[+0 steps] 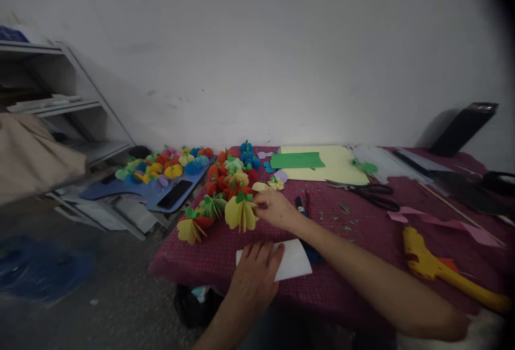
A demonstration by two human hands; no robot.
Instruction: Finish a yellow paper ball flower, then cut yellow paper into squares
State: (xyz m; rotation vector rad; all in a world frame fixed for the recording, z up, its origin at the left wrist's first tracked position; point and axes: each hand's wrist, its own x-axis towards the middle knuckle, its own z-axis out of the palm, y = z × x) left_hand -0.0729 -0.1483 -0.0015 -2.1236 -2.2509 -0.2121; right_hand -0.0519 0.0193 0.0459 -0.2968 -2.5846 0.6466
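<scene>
My right hand (276,208) reaches across the table, its thumb and fingers pinched at the right edge of a yellow folded-paper pumpkin (240,215) with green leaves on top. Below it, my left hand (255,269) lies with fingers stretched over a white sheet of paper (293,261), near the table's front edge. Orange, green and yellow paper pumpkins stand close behind and left of the yellow one, among them a yellow-and-orange one (193,228). Just beyond my right hand is a small yellow paper piece with green bits (276,183).
Black-handled scissors (368,193), green paper (298,160) on a pale yellow sheet (341,165), a pink strip (442,221) and a yellow glue gun (426,259) lie rightward. A black tumbler (462,130) leans behind. Leftward, a blue side table (140,197) holds more paper pumpkins and a phone (175,194).
</scene>
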